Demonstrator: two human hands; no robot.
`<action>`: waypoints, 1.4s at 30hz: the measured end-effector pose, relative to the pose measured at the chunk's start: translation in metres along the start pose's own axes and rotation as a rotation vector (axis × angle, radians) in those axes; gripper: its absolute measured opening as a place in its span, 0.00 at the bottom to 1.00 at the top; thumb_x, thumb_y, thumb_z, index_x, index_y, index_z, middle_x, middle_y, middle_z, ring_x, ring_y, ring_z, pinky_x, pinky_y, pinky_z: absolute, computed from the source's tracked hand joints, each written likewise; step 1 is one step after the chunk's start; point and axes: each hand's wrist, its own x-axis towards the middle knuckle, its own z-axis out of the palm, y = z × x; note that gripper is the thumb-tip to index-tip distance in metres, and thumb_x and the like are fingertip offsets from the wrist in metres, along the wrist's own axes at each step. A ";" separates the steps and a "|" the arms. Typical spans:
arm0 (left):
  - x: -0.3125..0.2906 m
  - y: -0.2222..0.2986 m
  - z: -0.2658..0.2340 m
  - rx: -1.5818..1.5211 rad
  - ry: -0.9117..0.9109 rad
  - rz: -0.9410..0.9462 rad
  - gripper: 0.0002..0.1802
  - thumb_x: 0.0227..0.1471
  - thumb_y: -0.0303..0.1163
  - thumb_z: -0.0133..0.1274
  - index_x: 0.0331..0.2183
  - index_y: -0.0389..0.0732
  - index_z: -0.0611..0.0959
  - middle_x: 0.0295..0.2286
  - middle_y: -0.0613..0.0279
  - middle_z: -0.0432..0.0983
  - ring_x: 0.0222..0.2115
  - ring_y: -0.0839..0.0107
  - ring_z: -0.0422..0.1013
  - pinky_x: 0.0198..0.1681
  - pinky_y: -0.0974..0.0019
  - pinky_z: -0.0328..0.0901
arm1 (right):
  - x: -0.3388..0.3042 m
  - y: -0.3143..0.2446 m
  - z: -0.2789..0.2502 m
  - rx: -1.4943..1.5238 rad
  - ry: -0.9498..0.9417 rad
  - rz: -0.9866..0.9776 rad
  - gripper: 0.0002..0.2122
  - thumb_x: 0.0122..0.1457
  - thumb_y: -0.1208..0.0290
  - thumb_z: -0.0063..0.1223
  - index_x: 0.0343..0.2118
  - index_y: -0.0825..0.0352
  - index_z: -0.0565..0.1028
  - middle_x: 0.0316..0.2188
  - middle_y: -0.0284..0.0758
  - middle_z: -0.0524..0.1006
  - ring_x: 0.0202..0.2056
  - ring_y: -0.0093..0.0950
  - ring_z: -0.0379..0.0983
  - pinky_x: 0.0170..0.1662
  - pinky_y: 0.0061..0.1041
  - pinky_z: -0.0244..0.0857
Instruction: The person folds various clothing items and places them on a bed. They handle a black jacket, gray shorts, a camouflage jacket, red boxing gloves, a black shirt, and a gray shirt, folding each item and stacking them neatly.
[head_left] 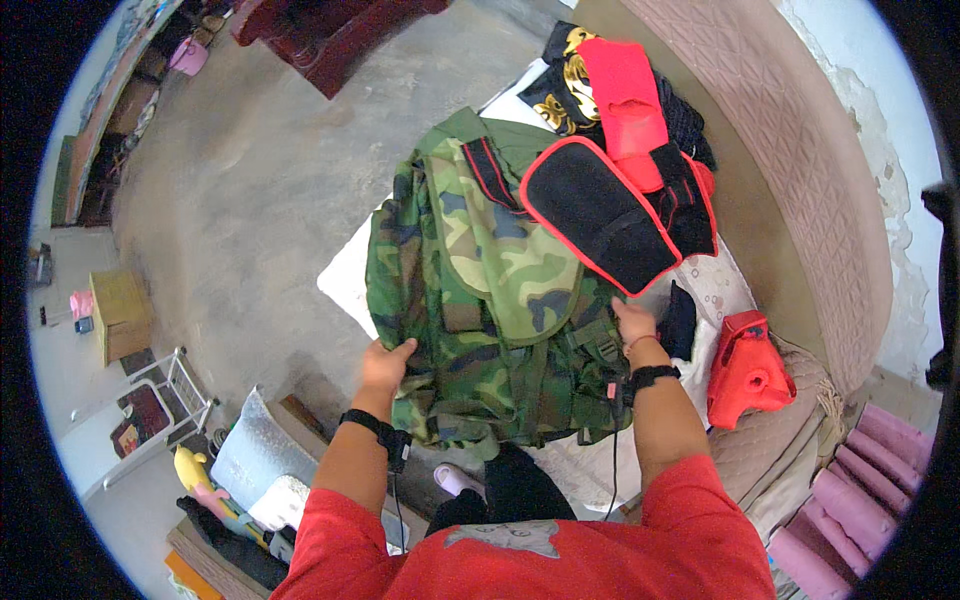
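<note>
A green camouflage backpack (480,290) lies on the edge of a bed, its flap facing up. My left hand (385,365) grips its lower left side. My right hand (635,322) holds its lower right side near the straps. A black pad with a red border (595,215) overlaps the backpack's upper right corner. Both wrists wear black bands with thin cables.
Red and black padded gear (630,100) and a black and gold cloth (565,85) lie further up the bed (760,440). A red padded helmet (745,370) sits to the right. Dark wooden furniture (320,35) stands across the concrete floor; a small box (120,315) is at left.
</note>
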 end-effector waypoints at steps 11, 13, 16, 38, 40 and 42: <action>-0.222 -0.045 -0.166 -0.627 -0.381 0.348 0.14 0.48 0.22 0.57 0.40 0.33 0.80 0.38 0.64 0.76 0.37 0.72 0.71 0.45 0.66 0.64 | -0.194 0.043 -0.121 0.550 -0.188 -0.115 0.11 0.57 0.63 0.57 0.29 0.68 0.76 0.25 0.25 0.74 0.24 0.18 0.67 0.29 0.20 0.61; -0.233 -0.061 -0.185 -0.592 -0.316 0.159 0.15 0.49 0.22 0.57 0.42 0.33 0.78 0.37 0.64 0.76 0.37 0.72 0.71 0.45 0.65 0.64 | -0.222 0.054 -0.130 0.501 -0.119 -0.121 0.14 0.58 0.62 0.55 0.32 0.72 0.76 0.28 0.32 0.76 0.26 0.23 0.69 0.31 0.23 0.64; -0.243 -0.090 -0.192 -0.514 -0.307 0.179 0.17 0.48 0.22 0.57 0.43 0.32 0.76 0.39 0.60 0.76 0.37 0.70 0.71 0.45 0.64 0.65 | -0.249 0.069 -0.122 0.608 -0.138 -0.198 0.18 0.53 0.57 0.58 0.31 0.73 0.76 0.26 0.33 0.76 0.25 0.25 0.68 0.30 0.25 0.62; -0.414 -0.228 -0.345 -1.100 -0.239 0.718 0.40 0.33 0.19 0.62 0.52 0.40 0.66 0.42 0.61 0.71 0.45 0.64 0.68 0.50 0.61 0.62 | -0.533 -0.017 -0.073 1.080 -0.912 -0.412 0.21 0.54 0.65 0.56 0.49 0.68 0.70 0.43 0.37 0.75 0.44 0.29 0.73 0.45 0.29 0.69; -0.405 -0.236 -0.351 -1.075 -0.104 0.732 0.41 0.31 0.17 0.59 0.51 0.40 0.67 0.44 0.60 0.71 0.46 0.62 0.67 0.50 0.60 0.63 | -0.531 -0.047 -0.043 0.955 -1.030 -0.425 0.20 0.55 0.65 0.55 0.49 0.68 0.70 0.44 0.37 0.75 0.44 0.29 0.73 0.47 0.29 0.68; -0.402 -0.256 -0.361 -1.003 -0.032 0.738 0.45 0.25 0.14 0.55 0.52 0.39 0.67 0.45 0.59 0.71 0.47 0.61 0.67 0.51 0.60 0.62 | -0.533 -0.066 -0.027 0.740 -1.129 -0.472 0.20 0.56 0.65 0.54 0.50 0.69 0.69 0.45 0.37 0.75 0.45 0.29 0.72 0.48 0.29 0.66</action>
